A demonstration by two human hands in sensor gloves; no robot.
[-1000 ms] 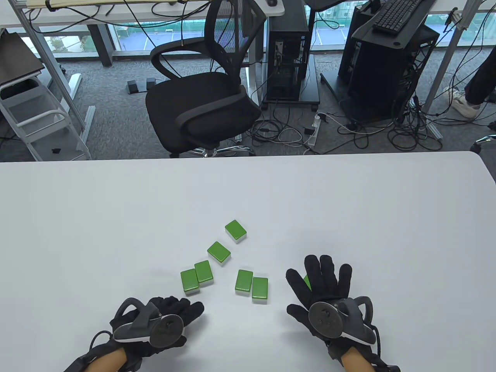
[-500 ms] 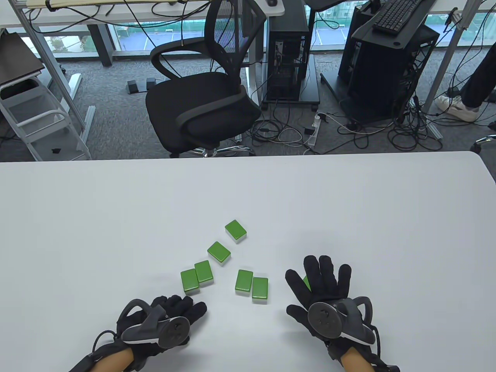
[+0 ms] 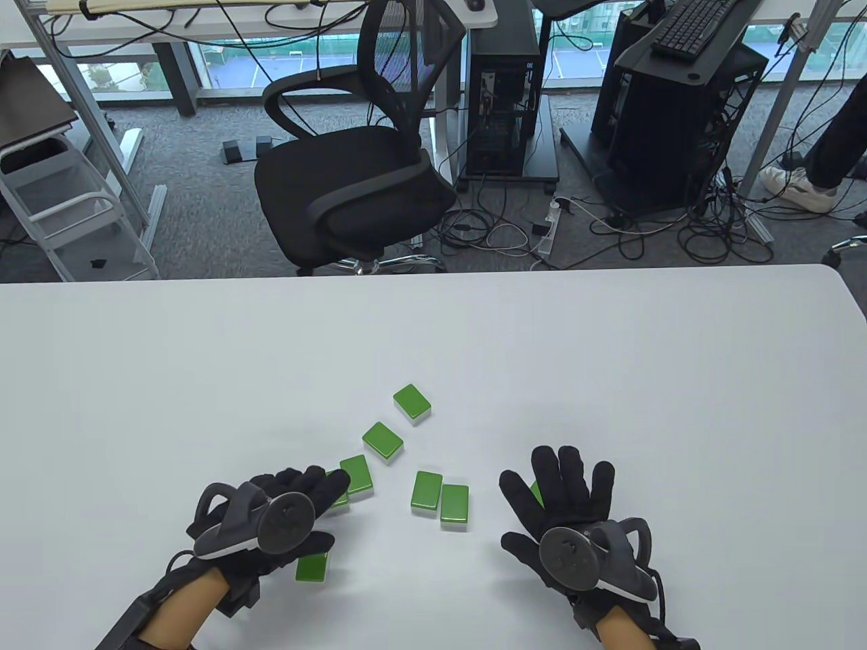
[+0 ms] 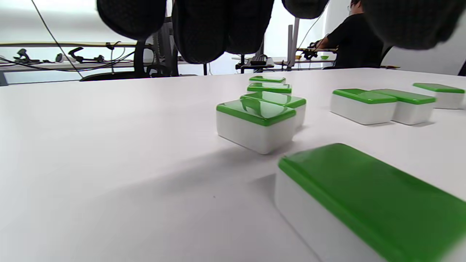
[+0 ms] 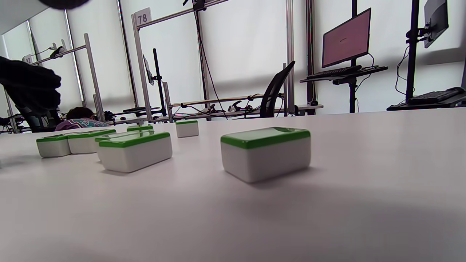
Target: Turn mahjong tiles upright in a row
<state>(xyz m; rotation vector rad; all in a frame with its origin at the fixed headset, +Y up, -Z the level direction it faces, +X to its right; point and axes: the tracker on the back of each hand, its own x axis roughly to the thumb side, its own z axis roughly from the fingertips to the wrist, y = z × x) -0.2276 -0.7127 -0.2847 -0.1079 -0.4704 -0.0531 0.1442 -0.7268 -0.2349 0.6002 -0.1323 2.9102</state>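
Several green-backed white mahjong tiles lie flat on the white table. Two lie apart further back. A pair lies in the middle. My left hand reaches over the left pair: one tile shows, and its neighbour is mostly hidden under my fingers. In the left wrist view my fingers hang above that tile without touching it. Another tile lies by my left wrist. My right hand is spread flat over one tile, which lies untouched in the right wrist view.
A black office chair stands beyond the table's far edge, with computer towers and cables on the floor behind it. The table's right corner is rounded.
My left hand has moved forward over the leftmost tile pair, uncovering a tile that lay under it near my wrist. My right hand and the other tiles have not moved.
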